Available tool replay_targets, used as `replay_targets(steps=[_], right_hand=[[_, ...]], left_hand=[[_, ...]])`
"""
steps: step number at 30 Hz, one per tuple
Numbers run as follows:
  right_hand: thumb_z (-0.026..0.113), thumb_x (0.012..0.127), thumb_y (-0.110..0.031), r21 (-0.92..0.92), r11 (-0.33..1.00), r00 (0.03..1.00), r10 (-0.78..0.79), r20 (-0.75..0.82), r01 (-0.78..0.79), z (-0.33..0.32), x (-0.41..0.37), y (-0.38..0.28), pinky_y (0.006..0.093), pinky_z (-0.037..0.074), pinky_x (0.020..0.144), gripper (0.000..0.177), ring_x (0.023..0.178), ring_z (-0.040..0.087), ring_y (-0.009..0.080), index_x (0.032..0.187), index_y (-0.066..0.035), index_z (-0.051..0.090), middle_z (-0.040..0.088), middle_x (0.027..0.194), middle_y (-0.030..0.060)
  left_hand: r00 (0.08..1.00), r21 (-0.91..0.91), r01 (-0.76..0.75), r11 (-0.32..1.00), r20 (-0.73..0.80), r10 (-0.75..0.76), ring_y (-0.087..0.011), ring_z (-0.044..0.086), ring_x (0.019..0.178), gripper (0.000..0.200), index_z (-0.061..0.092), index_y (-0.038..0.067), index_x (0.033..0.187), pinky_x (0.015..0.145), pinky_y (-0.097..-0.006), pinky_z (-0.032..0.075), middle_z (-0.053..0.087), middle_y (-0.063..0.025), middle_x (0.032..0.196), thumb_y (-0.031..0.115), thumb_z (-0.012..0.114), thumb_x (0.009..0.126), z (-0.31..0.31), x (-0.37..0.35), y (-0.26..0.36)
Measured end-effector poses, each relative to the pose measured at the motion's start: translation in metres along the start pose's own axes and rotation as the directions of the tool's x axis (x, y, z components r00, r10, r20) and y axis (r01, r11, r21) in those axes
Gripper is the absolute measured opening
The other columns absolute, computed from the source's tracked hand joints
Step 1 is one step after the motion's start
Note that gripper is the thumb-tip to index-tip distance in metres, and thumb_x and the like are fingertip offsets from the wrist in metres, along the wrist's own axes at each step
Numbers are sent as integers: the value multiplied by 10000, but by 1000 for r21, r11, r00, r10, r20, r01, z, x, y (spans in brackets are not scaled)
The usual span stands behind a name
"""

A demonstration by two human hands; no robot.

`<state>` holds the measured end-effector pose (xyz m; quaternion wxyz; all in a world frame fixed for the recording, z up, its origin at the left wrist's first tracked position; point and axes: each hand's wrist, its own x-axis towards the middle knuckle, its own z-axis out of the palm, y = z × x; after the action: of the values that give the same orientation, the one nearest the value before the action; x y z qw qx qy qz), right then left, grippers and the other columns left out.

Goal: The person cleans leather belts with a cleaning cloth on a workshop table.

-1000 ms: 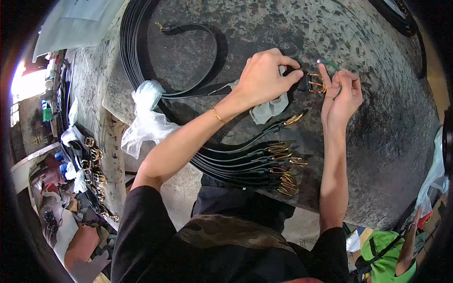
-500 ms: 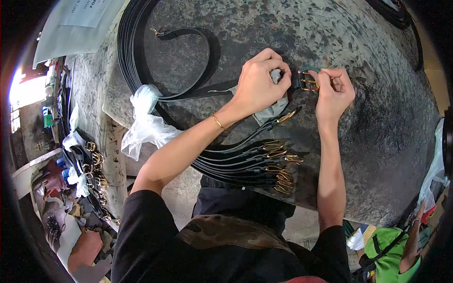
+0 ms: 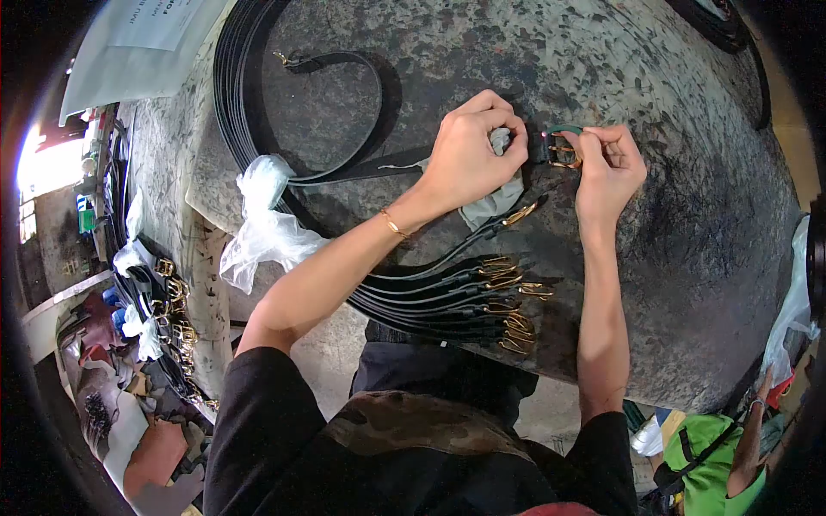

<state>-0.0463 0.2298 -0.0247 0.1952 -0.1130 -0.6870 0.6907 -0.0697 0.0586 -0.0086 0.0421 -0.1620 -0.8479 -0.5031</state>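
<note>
My left hand (image 3: 478, 148) is closed around a grey cloth (image 3: 495, 205), over the end of a black belt (image 3: 357, 169) that lies across the table. Just right of it, a gold buckle (image 3: 564, 156) shows at the belt's end. The fingertips of my right hand (image 3: 609, 168) pinch a thin green strip (image 3: 565, 129) at the buckle's upper edge. Below my hands, a bundle of black belts (image 3: 430, 297) with gold buckles (image 3: 516, 322) fans out towards the table's near edge.
A clear plastic wrap (image 3: 267, 215) binds the coiled belts (image 3: 231, 95) at the left of the worn table (image 3: 688, 284). More buckled belts (image 3: 176, 318) hang at the far left above scraps (image 3: 155, 451). A person in green (image 3: 710, 456) is at the lower right.
Both hands keep nearly the same place and hold. The green strip at the buckle has shifted very slightly.
</note>
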Motion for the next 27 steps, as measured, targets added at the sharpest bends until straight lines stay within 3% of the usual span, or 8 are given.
replay_targets(steps=[2, 3, 5, 8, 21, 24, 26, 27], right_hand=[[623, 808, 61, 141, 990, 1000, 12, -1, -12, 1, 0, -1, 240, 498, 729, 74, 662, 508, 36, 760, 25, 580, 580, 717, -6], [623, 808, 61, 142, 990, 1000, 13, -1, -12, 1, 0, 0, 240, 498, 729, 74, 662, 508, 36, 760, 25, 580, 580, 717, -6], [609, 808, 76, 205, 977, 988, -81, 132, 53, 1, -1, 2, 299, 514, 890, 83, 670, 521, 42, 751, 23, 578, 570, 711, -3], [603, 801, 88, 164, 985, 970, -93, 226, 56, -1, 0, 0, 325, 494, 955, 88, 680, 533, 42, 747, 24, 577, 555, 702, -10], [650, 783, 53, 44, 999, 966, -20, 258, 8, -2, -1, 3, 237, 471, 818, 78, 824, 608, 70, 758, 12, 588, 598, 738, -5], [651, 780, 66, 36, 999, 969, -14, 245, 6, -1, -1, 3, 246, 485, 849, 92, 799, 591, 64, 749, 10, 584, 594, 727, -7], [599, 806, 75, 102, 994, 966, -71, 247, 47, -3, 1, 5, 330, 514, 907, 70, 740, 558, 62, 778, 17, 571, 565, 728, 8], [599, 806, 75, 102, 994, 966, -72, 247, 48, -5, 4, 6, 330, 514, 907, 70, 740, 558, 62, 778, 17, 571, 565, 728, 8]], left_hand=[[986, -61, -27, 998, 163, 36, -223, 633, 909, 117, 684, -15, 875, 847, -316, 483, 632, -102, 964, 58, 679, 784, -12, 1, -4], [986, -60, -26, 998, 164, 36, -223, 633, 909, 117, 684, -15, 875, 847, -316, 483, 632, -102, 964, 58, 679, 784, -17, 1, -4], [979, -124, 48, 991, 200, -23, -200, 606, 962, 118, 674, -22, 895, 894, -314, 460, 618, -85, 1026, 58, 671, 808, -26, 1, -5], [975, -125, 51, 991, 222, -23, -188, 595, 987, 103, 663, -25, 883, 920, -316, 447, 611, -83, 1060, 54, 669, 816, -28, 1, -5], [988, -142, 0, 990, 152, 22, -220, 625, 921, 107, 659, -30, 845, 848, -328, 489, 622, -111, 1024, 37, 663, 762, -24, -1, -10], [985, -160, 39, 986, 173, -10, -160, 580, 944, 68, 653, -19, 859, 878, -298, 454, 606, -90, 1045, 24, 649, 807, -26, -2, -8], [986, -165, 43, 985, 169, -14, -170, 589, 957, 71, 649, -20, 855, 888, -305, 455, 608, -96, 1049, 30, 651, 804, -26, -1, -9], [986, -170, 47, 984, 166, -18, -181, 598, 969, 74, 645, -20, 851, 897, -312, 456, 611, -103, 1053, 35, 653, 802, -25, -1, -10]])
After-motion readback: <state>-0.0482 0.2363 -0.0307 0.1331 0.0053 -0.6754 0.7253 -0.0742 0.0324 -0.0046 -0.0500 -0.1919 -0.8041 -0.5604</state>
